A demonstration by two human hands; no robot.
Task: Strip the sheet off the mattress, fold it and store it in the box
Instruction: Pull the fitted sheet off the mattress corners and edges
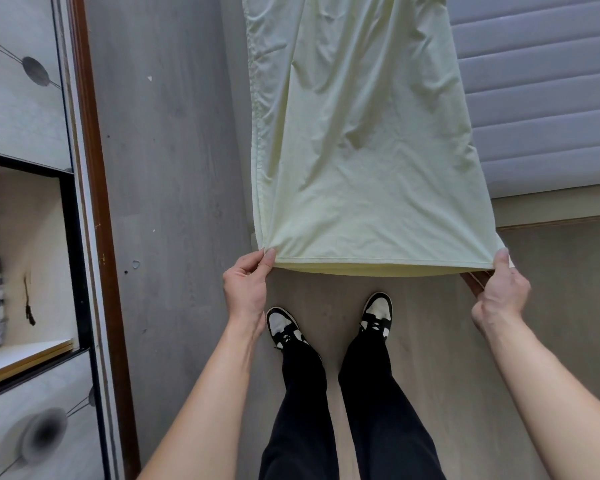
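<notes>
Head view, looking down. The floor [174, 161], a grey wood-grain laminate with a matt finish, fills most of the frame; a few small specks are scattered on it. At upper right the mattress [541, 98] is seen bare, its bluish-grey cover quilted in broad horizontal ribs, which suggests that stripping is done and folding is in hand. It rests on a pale bed base [555, 211] with a flat wooden edge. At left stands a cabinet [25, 98] with white, patterned fronts, a dark red-brown frame and an open compartment in which striped fabric is stacked. No box can be identified.

The sheet [361, 150], a pale yellow-green woven cloth, thin and softly creased, is stretched as a long band from the top of the frame down to the hands, clear of the floor at the near end. Its near edge shows at least two layers and a stitched hem, so it appears already doubled lengthwise. It is presumably held taut and wide so that the layers lie flat and the corners can be matched for the next fold.

The left hand [246, 289] pinches the left corner between thumb and curled fingers; the right hand [503, 289] grips the right corner likewise, thumb on top. Below them, black-and-white shoes [378, 313] are planted apart.
</notes>
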